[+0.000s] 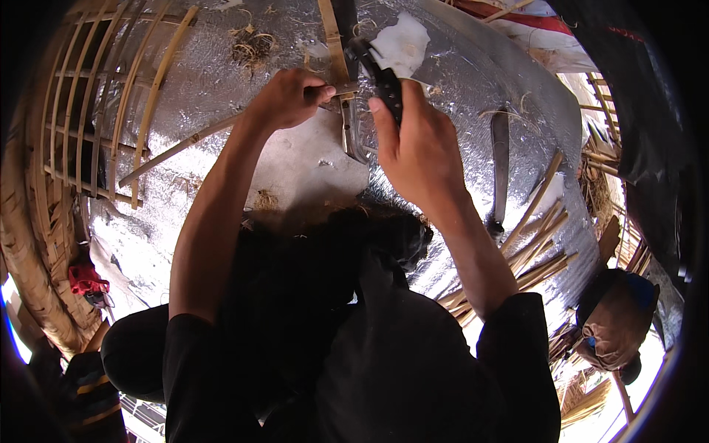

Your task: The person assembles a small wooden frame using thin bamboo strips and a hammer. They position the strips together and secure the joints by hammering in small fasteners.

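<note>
My left hand (295, 97) is closed around a thin bamboo stick (181, 150), which slants out to the lower left; its other end shows just right of my fingers. My right hand (417, 140) grips a black-handled tool (389, 92) with pale rivets and a curved upper end. Which kind of tool it is I cannot tell. Between my hands, a bamboo strip (332, 40) and a dark bar run away from me, and a bent metal piece (356, 140) lies close by. The stick's tip crosses the strip near the tool.
Silvery foil sheeting (473, 81) covers the work area. A long dark blade (501, 159) lies on it at right, above a pile of bamboo sticks (535, 244). At upper left stands a bamboo lattice (111, 103). Shavings (252, 46) lie at the far side.
</note>
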`<state>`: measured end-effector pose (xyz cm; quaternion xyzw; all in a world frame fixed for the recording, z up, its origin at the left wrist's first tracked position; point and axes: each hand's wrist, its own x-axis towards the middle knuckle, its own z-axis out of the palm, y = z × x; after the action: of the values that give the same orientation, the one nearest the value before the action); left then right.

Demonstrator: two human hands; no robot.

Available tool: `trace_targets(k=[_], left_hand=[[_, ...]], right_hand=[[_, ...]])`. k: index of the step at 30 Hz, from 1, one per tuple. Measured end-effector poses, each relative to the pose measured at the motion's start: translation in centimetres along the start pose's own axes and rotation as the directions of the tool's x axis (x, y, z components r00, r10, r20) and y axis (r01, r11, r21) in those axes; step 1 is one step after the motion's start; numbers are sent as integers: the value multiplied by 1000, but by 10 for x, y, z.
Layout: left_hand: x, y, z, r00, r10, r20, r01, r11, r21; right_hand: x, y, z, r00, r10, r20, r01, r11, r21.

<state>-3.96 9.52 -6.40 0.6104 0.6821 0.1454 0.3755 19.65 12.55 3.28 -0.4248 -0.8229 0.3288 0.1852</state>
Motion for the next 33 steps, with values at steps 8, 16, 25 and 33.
trace_targets(k=[8, 16, 25, 33], left_hand=[[8, -12, -1, 980, 175, -98, -176, 984, -1], [5, -12, 0, 987, 117, -110, -124, 991, -53], [-3, -18, 13, 977, 157, -144, -167, 984, -56], [2, -23, 2, 987, 107, -117, -118, 989, -85]], right_hand=[[-3, 23, 22, 996, 78, 47, -71, 986, -149], [-3, 10, 18, 993, 64, 96, -48, 986, -157], [2, 2, 13, 993, 81, 91, -59, 973, -222], [5, -6, 12, 991, 101, 93, -91, 990, -106]])
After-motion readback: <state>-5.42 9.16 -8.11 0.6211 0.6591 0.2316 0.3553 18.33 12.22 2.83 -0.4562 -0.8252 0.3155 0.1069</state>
